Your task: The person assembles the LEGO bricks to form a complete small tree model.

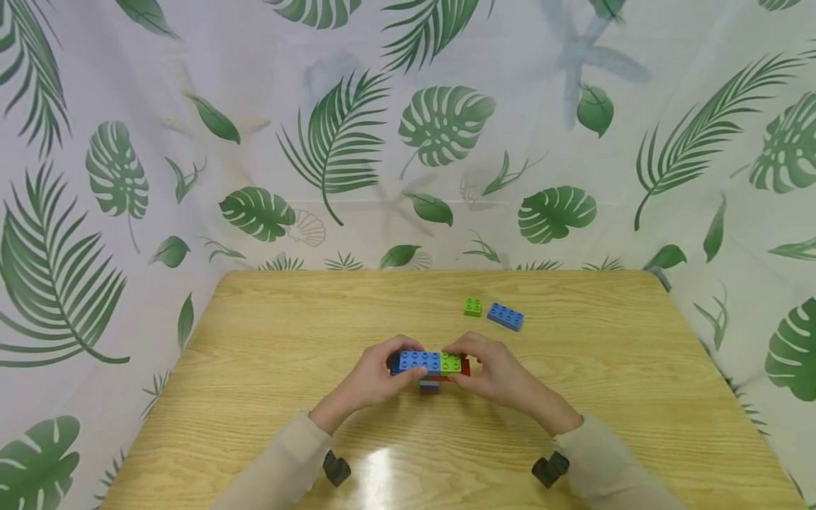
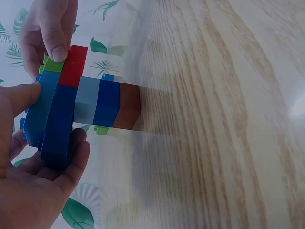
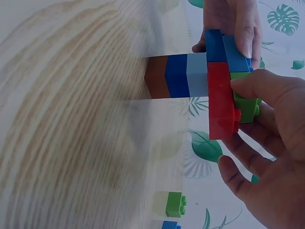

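A tower of toy building bricks stands upright on the table between both hands. Its column, in the left wrist view, has a brown brick lowest, then a dark blue brick and a pale grey-blue brick. Across that lie a long dark blue brick and a red brick, end to end. On top sit a blue brick and a lime green brick, side by side. My left hand holds the blue brick's end, thumb in front. My right hand pinches the green one.
Behind the right hand lie a loose small green brick and a loose blue brick, close together on the wooden table. A leaf-patterned curtain hangs along the table's back edge.
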Demonstrator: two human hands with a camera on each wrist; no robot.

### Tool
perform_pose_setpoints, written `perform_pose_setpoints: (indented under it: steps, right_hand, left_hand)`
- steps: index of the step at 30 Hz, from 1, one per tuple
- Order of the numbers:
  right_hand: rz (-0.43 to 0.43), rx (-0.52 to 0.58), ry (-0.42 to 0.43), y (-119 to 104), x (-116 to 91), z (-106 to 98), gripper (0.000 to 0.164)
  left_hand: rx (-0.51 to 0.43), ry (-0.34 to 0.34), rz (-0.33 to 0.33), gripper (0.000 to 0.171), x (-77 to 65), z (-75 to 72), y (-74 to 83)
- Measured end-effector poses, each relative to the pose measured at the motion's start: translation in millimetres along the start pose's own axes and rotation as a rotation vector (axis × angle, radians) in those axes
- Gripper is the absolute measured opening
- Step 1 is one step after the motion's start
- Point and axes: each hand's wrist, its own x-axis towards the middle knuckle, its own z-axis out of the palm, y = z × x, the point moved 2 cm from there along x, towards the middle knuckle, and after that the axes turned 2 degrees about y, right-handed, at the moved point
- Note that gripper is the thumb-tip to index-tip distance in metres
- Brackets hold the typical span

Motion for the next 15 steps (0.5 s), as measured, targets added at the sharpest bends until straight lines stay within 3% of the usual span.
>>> perform_pose_setpoints:
  steps: [7,15]
  right_hand:
    - [0.028,-0.023,-0.045,0.6,-0.2,-3.4,0.034]
    - [0.004,-0.032,-0.030,1.4,-1.7,-2.4,0.034]
  left_hand:
    - [-0.019,-0.004,-0.005,0.031,-0.6,1.4,0.6]
    - [-0.035,-0.002,0.018,0.029,-0.4,1.7,-0.7]
